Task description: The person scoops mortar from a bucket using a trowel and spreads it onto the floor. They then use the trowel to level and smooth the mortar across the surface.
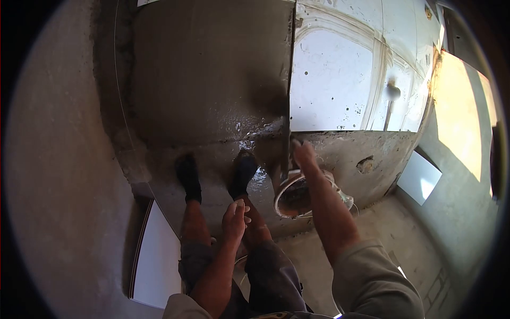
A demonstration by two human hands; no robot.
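Note:
My right hand (304,154) is closed around a long, thin, dark tool (287,154), held beside the lower left corner of the white tiles (332,80). Just below that hand stands a round bucket (297,199) with a pale, smeared rim and brownish contents. My left hand (235,218) hangs over my leg, its fingers curled; whether anything small lies in them I cannot make out. Wet grey mortar (207,69) covers the surface left of the tiles, glistening near its lower edge.
My dark-shod feet (243,173) stand beside the wet mortar. White panels (155,260) lean at the lower left. Another white tile (419,177) is at the right, near the sunlit wall (457,111). A thin string (121,106) runs along the left side.

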